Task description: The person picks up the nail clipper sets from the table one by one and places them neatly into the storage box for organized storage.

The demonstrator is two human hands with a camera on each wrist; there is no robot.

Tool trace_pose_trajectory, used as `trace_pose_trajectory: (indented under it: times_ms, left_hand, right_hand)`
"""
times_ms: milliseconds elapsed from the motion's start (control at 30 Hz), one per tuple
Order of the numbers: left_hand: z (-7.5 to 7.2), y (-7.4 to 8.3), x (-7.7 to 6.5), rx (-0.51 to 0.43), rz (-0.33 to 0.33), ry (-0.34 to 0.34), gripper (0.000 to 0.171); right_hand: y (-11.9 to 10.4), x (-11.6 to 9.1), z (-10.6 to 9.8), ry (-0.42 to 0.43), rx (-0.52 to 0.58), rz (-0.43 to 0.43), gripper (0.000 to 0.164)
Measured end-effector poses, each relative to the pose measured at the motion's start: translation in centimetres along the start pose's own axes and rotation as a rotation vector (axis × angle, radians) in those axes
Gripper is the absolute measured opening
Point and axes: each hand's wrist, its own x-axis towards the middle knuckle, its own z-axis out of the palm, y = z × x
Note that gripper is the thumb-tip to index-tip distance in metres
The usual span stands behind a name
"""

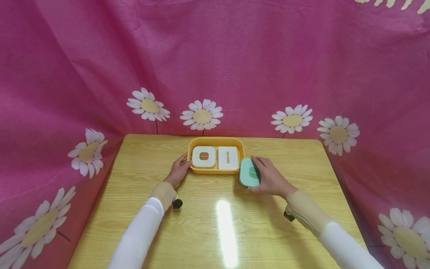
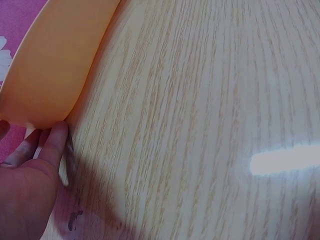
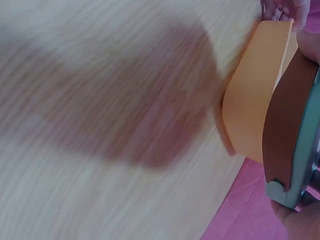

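A yellow-orange basket (image 1: 215, 171) stands toward the back of the table. Its left end is gripped by my left hand (image 1: 177, 171), thumb at the rim and fingers against the outer wall. Inside it, on the left, lies a white rounded case (image 1: 209, 163) with a brown label; a white box (image 1: 223, 158) marked MANICURE lies to its right. Just off the basket's front right corner, my right hand (image 1: 273, 180) holds a mint-green case (image 1: 247, 175) above the table. The right wrist view shows a brown strap (image 3: 285, 120) along that case's side.
The wooden table (image 1: 134, 186) ends at a pink curtain (image 1: 235, 74) with daisies, which hangs behind it and on both sides. A bright light reflection lies on the table in front of the basket.
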Motion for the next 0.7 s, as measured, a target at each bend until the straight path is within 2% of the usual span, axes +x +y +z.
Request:
trace_pose_trajectory:
  times_ms: [467,700]
  left_hand:
    - [0.1,0.2,0.1,-0.022,-0.002,-0.018,0.062]
    - [-0.2,0.1,0.1,-0.005,-0.003,-0.004,0.061]
  right_hand:
    - [-0.4,3.6,0.8,0.003,0.002,-0.016,0.122]
    - [-1.6,6.5,1.9,-0.009,0.001,-0.029,0.124]
